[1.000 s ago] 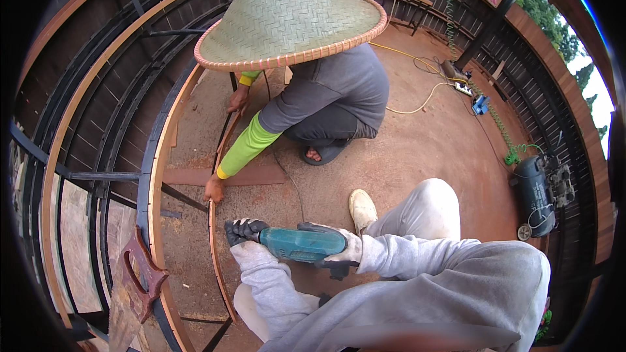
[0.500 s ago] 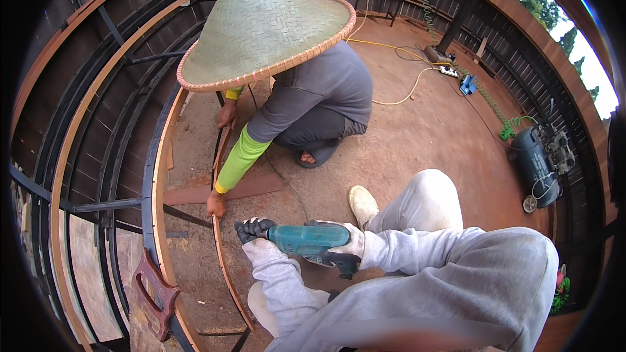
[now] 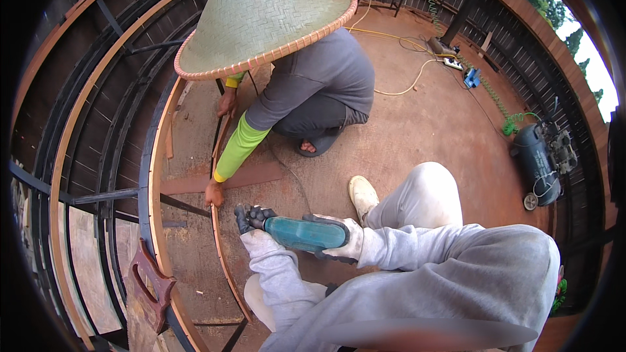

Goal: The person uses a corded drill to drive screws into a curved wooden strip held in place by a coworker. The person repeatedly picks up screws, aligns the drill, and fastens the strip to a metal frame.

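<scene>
A teal power drill (image 3: 303, 233) lies across in front of me, its front end toward the curved wooden strip (image 3: 220, 257). My right hand (image 3: 351, 240), in a pale glove with dark fingers, is closed round its rear and grip. At the front end, my left hand (image 3: 253, 218) is closed in a dark-palmed glove; the drill's tip is hidden there. Just beyond, a co-worker's bare hand (image 3: 214, 193) presses on the strip, and their other hand (image 3: 227, 102) holds it farther up. A woven conical hat (image 3: 267, 23) covers the co-worker's head.
A handsaw with a brown handle (image 3: 151, 283) hangs by the curved bench frame (image 3: 156, 202) at left. A flat reddish board (image 3: 251, 176) lies on the floor. An air compressor (image 3: 538, 160) stands right, and a yellow cord (image 3: 385, 34) runs to a power strip (image 3: 452, 63).
The drill has rolled in my hands, so its grip is now mostly hidden. My left fingers have shifted slightly at its front. The co-worker's hands stay on the strip.
</scene>
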The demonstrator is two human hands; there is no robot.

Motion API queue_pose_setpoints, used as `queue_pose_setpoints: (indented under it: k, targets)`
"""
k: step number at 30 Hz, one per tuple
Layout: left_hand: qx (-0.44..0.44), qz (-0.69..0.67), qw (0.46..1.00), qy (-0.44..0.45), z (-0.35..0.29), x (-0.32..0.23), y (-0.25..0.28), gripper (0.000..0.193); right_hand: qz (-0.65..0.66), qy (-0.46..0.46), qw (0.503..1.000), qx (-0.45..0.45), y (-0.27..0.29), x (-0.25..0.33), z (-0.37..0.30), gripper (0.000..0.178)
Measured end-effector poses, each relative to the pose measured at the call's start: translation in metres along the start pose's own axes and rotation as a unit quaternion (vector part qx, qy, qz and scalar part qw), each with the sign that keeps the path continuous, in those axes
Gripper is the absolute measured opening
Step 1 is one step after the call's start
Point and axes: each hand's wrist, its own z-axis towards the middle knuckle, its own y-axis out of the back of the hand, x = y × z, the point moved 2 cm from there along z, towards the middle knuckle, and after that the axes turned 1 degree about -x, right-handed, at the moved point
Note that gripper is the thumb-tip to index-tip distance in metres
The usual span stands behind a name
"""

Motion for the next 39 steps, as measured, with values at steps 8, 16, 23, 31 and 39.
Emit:
queue_pose_setpoints:
  k: [8, 16, 23, 31, 39]
  targets:
    - [-0.025, -0.006, 0.995, 0.093, -0.045, 0.042, -0.018, 0.026, -0.276, 0.116, 0.953, 0.045, 0.003, 0.035, 0.009, 0.092]
    - [-0.017, -0.019, 0.994, 0.108, -0.065, 0.037, -0.012, 0.020, -0.373, 0.137, 0.913, 0.089, -0.007, 0.032, 0.008, 0.092]
    - [-0.026, -0.005, 0.994, 0.105, -0.063, 0.045, -0.018, 0.019, -0.379, 0.109, 0.915, 0.084, 0.002, 0.033, 0.006, 0.091]
    - [0.268, 0.198, 0.913, 0.236, -0.019, 0.057, 0.024, 0.045, 0.053, -0.128, 0.989, -0.042, 0.036, 0.091, -0.009, 0.080]
    - [-0.418, 0.747, 0.502, -0.123, 0.121, -0.046, 0.191, 0.054, 0.101, -0.216, 0.967, -0.092, 0.057, 0.093, -0.033, 0.095]
